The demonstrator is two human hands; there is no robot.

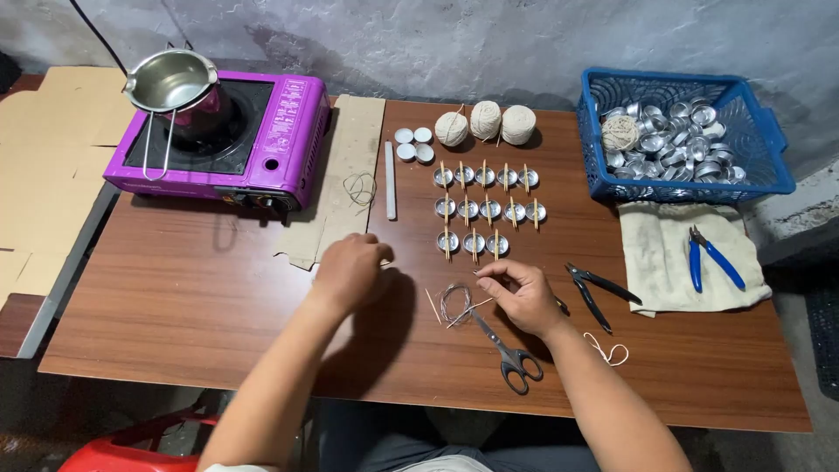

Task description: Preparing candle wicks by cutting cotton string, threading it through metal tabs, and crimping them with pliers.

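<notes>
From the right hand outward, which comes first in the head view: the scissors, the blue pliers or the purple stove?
From the right hand:
1. Scissors, just below it, toward the person.
2. Blue pliers, off to its right on the cloth.
3. Purple stove, far across the table at the back left.

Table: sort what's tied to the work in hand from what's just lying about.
In use: left hand; right hand pinching a thin stick; coil of string; metal cups with sticks.

Lying about: scissors; black pliers; blue pliers; purple stove; blue basket.
</notes>
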